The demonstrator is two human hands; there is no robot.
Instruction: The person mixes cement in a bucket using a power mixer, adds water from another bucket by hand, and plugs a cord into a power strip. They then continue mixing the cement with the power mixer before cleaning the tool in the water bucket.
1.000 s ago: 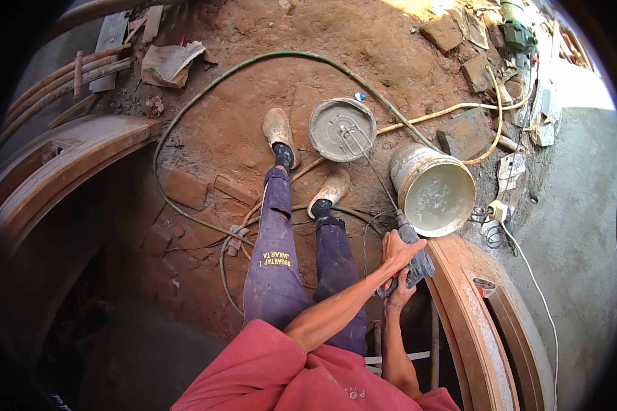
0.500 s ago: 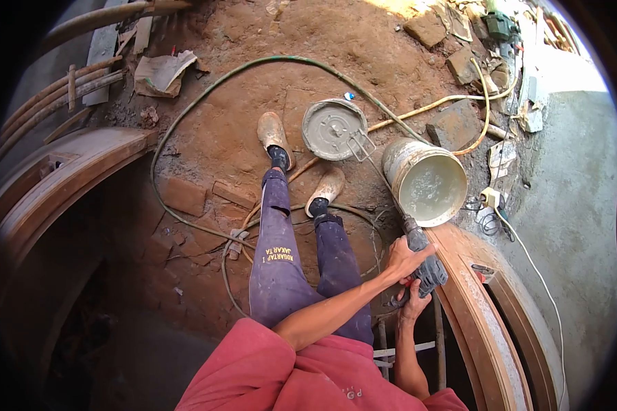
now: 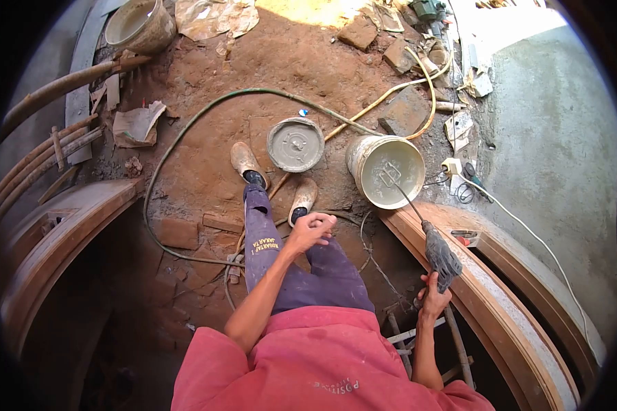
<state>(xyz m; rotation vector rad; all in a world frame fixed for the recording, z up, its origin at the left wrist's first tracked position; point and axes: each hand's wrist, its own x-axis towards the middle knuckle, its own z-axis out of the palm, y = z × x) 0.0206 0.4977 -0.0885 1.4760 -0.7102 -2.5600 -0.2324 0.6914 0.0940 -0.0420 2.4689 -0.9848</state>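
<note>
My right hand [image 3: 433, 297] grips the rear handle of a dark power drill [image 3: 443, 262]. From the drill a long mixing paddle [image 3: 406, 194] reaches into the mouth of a tilted whitish bucket [image 3: 358, 162], its wire head over or in the cloudy liquid there. My left hand [image 3: 311, 231] is off the drill, held above my thigh with nothing in it and its fingers loosely bent and apart. Beyond my feet stands a bucket of smooth grey mix [image 3: 295, 144].
A green hose [image 3: 206, 113] loops over the dirt floor, joined by a yellow hose [image 3: 384, 98]. Curved wooden frames [image 3: 82, 226] flank me on both sides. An extension socket [image 3: 451, 166] with a white cord lies right. Another bucket [image 3: 140, 27] stands far left.
The paddle head has gone from over the grey mix into the tilted bucket. My left hand has let go of the drill and moved left. The view has shifted.
</note>
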